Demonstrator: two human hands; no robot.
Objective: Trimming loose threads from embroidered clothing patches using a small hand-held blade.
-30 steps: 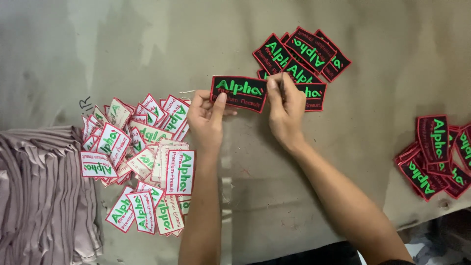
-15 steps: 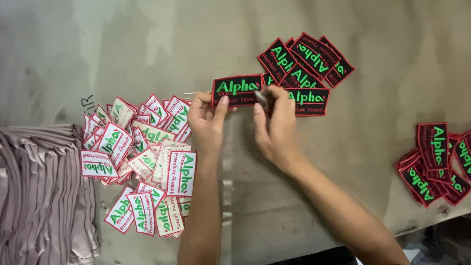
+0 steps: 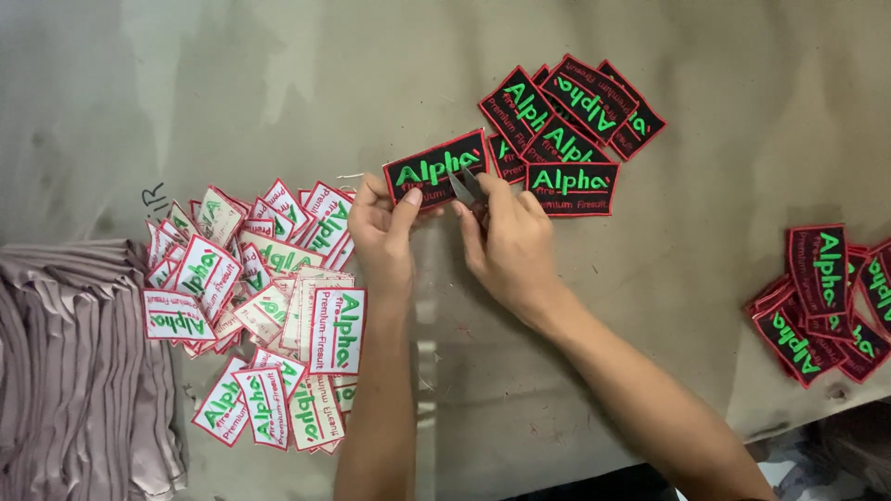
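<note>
Head view, looking down on a grey desk (image 3: 705, 306); a heap of white patches (image 3: 260, 306) lies at left beside folded mauve cloth (image 3: 74, 371), black patches (image 3: 571, 125) fanned above; since a second ago the left hand (image 3: 385, 227), grip pinched on one black patch (image 3: 436, 169), has tilted it, and the right hand (image 3: 510, 241), grip closed on small snips (image 3: 464, 186), has brought their blades to its lower edge.

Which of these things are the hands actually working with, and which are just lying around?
In hand:
left hand holding black patch
right hand with small snips

Lying about:
white-faced patch heap
black patch pile
right-edge patches
folded grey cloth
</note>
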